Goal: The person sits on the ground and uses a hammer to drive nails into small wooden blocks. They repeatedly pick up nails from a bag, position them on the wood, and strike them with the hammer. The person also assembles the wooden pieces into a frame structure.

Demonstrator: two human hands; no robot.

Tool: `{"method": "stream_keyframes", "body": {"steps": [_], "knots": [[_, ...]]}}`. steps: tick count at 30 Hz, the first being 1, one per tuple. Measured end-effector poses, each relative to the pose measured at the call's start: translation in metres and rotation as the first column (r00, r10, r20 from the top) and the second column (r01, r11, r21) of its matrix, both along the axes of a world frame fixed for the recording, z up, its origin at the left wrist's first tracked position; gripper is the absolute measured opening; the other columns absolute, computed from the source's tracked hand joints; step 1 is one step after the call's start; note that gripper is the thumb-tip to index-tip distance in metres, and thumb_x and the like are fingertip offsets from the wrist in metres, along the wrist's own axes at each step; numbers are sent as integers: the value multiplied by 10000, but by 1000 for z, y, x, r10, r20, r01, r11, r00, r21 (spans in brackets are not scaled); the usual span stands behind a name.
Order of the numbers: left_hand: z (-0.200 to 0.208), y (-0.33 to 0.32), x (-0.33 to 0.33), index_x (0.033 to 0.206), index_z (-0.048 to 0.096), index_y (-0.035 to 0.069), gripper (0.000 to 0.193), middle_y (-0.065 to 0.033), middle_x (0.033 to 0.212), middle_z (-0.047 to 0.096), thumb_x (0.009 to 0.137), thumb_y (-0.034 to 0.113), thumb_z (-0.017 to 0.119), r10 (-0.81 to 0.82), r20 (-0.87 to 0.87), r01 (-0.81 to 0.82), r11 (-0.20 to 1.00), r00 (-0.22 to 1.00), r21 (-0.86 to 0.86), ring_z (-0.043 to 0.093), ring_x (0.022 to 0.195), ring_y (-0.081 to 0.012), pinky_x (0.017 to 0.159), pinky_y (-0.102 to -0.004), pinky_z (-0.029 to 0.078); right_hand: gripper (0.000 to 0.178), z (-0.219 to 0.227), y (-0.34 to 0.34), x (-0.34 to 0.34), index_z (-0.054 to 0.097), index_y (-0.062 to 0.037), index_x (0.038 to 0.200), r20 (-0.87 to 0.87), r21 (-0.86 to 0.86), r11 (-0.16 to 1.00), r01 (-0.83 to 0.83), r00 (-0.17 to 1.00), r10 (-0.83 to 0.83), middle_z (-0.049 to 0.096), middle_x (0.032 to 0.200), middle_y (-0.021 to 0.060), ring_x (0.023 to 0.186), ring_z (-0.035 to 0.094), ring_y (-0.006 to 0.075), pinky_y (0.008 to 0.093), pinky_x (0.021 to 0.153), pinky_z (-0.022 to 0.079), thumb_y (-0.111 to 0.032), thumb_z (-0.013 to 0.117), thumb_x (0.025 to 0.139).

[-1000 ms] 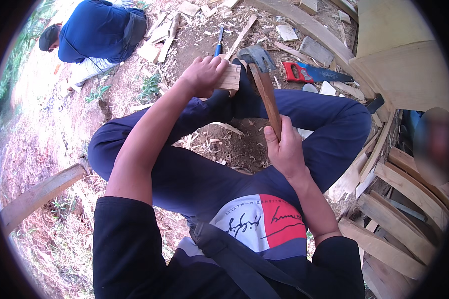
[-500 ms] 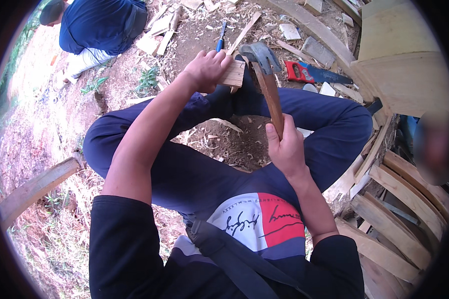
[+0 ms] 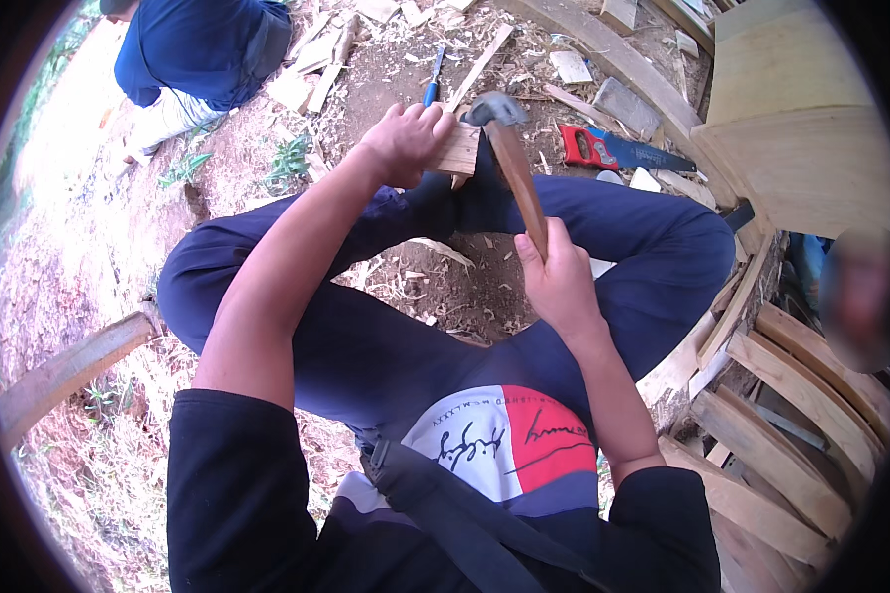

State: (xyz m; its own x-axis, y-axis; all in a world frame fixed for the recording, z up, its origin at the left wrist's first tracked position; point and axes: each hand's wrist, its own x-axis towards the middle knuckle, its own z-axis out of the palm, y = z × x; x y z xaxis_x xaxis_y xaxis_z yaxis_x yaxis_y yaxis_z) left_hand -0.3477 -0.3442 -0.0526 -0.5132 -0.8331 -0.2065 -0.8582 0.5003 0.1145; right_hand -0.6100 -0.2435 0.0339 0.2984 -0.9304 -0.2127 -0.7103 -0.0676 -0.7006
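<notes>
My left hand (image 3: pixel 405 143) is wrapped over a pale wooden block (image 3: pixel 460 151), whose cut end sticks out to the right of the fingers above my crossed feet. In my right hand (image 3: pixel 561 282) is the lower part of a claw hammer's wooden handle (image 3: pixel 520 183). The grey metal hammer head (image 3: pixel 496 109) is close by the block's right end; whether they touch, I cannot tell. What lies under the block is mostly hidden by my hand and feet.
Beyond my hands a blue-handled chisel (image 3: pixel 432 91) lies on dirt strewn with shavings. A red-handled saw (image 3: pixel 590 146) lies right of my feet. Curved timbers (image 3: pixel 771 450) are stacked at the right, below a large wooden panel (image 3: pixel 801 158). Another person (image 3: pixel 200 54) sits at the far left.
The hammer head has swung left and tipped toward the block's end. My right hand has shifted slightly left with it, while my left hand keeps its grip on the block.
</notes>
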Motion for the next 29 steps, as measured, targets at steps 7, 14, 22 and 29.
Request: {"method": "stream_keyframes", "body": {"steps": [7,14,22,29], "knots": [[1,10,2,1242,395,38,700,-108,1118,522,633,109,731,30,15,-30,1000,999,3,541,1097,-286,898,-415,454,260,17,8,8,520,11,1024,130,-83,993,81,989,-69,624,706,224,709,646,435,456,578,491,-226,599,955],[4,6,2,1262,386,28,701,-113,1124,526,645,99,711,28,2,-28,999,1000,36,542,1103,-288,904,-417,454,271,41,5,5,512,9,1003,182,-79,987,140,975,-124,622,677,179,669,674,359,384,562,493,-246,597,966],[-4,7,-3,1279,379,23,701,-120,1123,527,657,89,698,14,-4,-14,999,1000,29,535,1115,-299,908,-424,450,291,3,10,3,525,11,1030,52,-46,997,66,997,-64,622,709,212,688,642,428,468,580,484,-256,608,951],[6,4,-3,1269,392,37,642,-124,1188,509,696,78,680,61,57,-68,990,997,122,518,1157,-305,934,-426,440,362,-42,13,-5,495,-3,1110,-88,-6,999,-44,995,43,659,798,237,729,687,391,472,614,524,-304,616,949]]}}
